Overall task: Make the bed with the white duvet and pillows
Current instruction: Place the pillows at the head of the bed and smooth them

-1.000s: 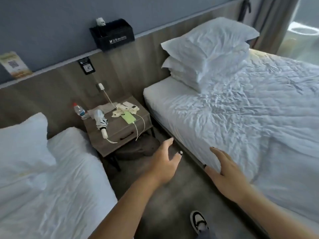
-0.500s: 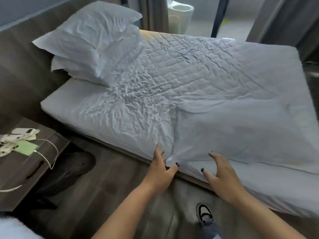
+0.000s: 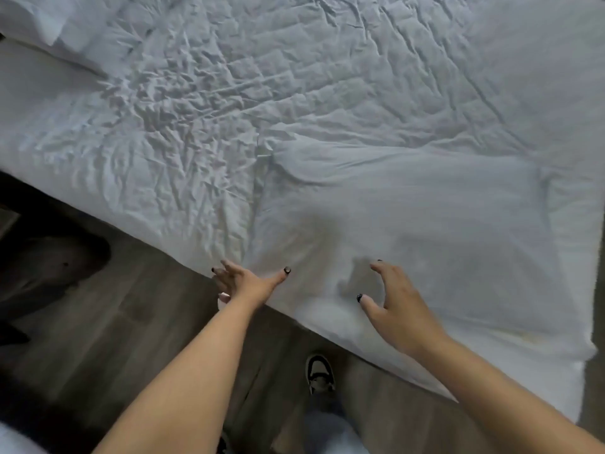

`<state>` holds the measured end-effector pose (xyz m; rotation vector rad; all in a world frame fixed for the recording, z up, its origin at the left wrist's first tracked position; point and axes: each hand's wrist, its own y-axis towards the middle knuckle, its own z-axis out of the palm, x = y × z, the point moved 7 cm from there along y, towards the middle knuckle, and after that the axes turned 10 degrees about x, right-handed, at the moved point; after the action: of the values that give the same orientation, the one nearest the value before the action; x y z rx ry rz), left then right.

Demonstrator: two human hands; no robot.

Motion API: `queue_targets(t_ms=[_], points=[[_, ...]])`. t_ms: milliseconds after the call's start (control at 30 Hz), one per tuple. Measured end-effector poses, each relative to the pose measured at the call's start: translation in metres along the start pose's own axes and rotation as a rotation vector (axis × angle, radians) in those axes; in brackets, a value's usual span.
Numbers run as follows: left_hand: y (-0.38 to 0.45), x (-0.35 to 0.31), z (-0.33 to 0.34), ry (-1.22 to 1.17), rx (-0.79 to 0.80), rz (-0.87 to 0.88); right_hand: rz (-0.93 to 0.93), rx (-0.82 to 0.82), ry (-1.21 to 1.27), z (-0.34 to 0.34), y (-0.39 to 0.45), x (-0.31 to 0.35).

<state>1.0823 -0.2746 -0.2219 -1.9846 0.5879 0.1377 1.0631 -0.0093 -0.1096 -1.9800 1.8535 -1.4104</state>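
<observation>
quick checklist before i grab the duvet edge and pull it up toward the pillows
1. Left hand free to grasp: ok, fingers spread at the bed's near edge, holding nothing.
2. Right hand free to grasp: ok, fingers open just over the folded duvet; contact cannot be told.
3. Duvet edge found: ok, its fold line runs up from between the hands.
4. Pillows in place at the head: cannot tell, only a corner shows at top left.
5. Sheet smooth before covering: not ok, heavily wrinkled.
6. Footing clear: ok, one shoe on bare floor beside the bed.
</observation>
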Motion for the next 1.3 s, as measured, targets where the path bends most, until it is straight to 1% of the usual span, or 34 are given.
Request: queue_targets(t_ms=[100,233,300,400,467,567,600,667,700,733,800,833,967,1067,1133,1200,1300], points=[[0.023,0.011,0.011,-0.066,-0.001,-0.116,-0.013,0.018,-0.014,-0.006,0.021,-0.013],[0.041,0.015,0.028,-0.473,0.118,-0.135,-0.038,0.039,-0.035,-0.002,0.030,-0.018],[0.035,0.008,0.031,-0.608,0.148,-0.108,-0.048,0.062,-0.038,0.002,0.029,-0.019],[0.013,-0.010,0.023,-0.717,0.067,0.013,-0.090,0.085,-0.083,0.008,0.020,-0.014],[-0.017,-0.028,0.012,-0.796,0.018,0.090,-0.119,0.081,-0.122,0.011,0.013,-0.007],[-0.072,-0.049,0.000,-0.946,0.067,0.200,-0.140,0.036,-0.260,0.016,0.005,0.010],[-0.094,-0.056,-0.004,-1.004,0.094,0.265,-0.136,-0.002,-0.310,0.016,0.003,0.019],[-0.138,-0.066,-0.013,-1.079,0.143,0.390,-0.130,-0.130,-0.376,0.011,-0.006,0.038],[-0.158,-0.069,-0.021,-1.090,0.165,0.438,-0.156,-0.208,-0.400,0.005,-0.012,0.051],[-0.173,-0.070,-0.031,-1.093,0.187,0.482,-0.220,-0.294,-0.416,-0.003,-0.018,0.065],[-0.198,-0.072,-0.061,-1.081,0.212,0.561,-0.401,-0.439,-0.383,-0.019,-0.036,0.101],[-0.209,-0.072,-0.081,-1.081,0.214,0.594,-0.470,-0.481,-0.347,-0.026,-0.045,0.121],[-0.253,-0.060,-0.167,-1.077,0.232,0.746,-0.615,-0.521,-0.233,-0.040,-0.077,0.211],[-0.289,-0.029,-0.234,-1.038,0.192,0.881,-0.649,-0.542,-0.216,-0.041,-0.104,0.276],[-0.302,0.007,-0.277,-1.038,0.127,0.915,-0.643,-0.559,-0.166,-0.041,-0.127,0.316],[-0.305,0.051,-0.316,-1.052,0.031,0.912,-0.682,-0.582,-0.106,-0.040,-0.155,0.357],[-0.295,0.127,-0.371,-1.133,-0.217,0.870,-0.748,-0.570,-0.016,-0.030,-0.198,0.419]])
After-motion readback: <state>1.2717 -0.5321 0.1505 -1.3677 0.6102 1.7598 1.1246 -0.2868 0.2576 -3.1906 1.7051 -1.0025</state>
